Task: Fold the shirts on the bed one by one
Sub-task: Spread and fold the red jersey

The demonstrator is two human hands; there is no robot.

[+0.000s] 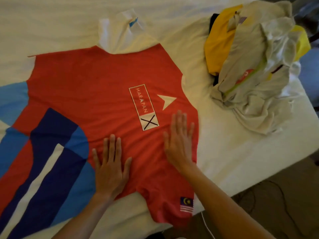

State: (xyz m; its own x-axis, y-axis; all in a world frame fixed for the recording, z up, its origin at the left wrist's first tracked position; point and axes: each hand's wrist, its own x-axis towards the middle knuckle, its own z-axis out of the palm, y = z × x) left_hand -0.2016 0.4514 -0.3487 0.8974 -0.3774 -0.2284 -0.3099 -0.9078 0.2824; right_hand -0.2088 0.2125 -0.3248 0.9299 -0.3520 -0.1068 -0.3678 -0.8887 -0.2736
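Note:
A red shirt (89, 87) with blue and white panels lies spread flat on the white bed (233, 152), its white far sleeve (119, 33) pointing away and its near sleeve with a flag patch (186, 204) hanging over the bed's edge. My left hand (110, 168) presses flat on the shirt's chest, fingers straight and spread. My right hand (179, 138) lies flat on the cloth just right of it, beside the printed logo (143, 106). Neither hand grips anything.
A crumpled pile of white and yellow shirts (250, 62) sits at the bed's right side. The bed's corner ends at the right, with dark carpet floor (276, 195) below it. A thin white cable (207, 226) hangs near the bed edge.

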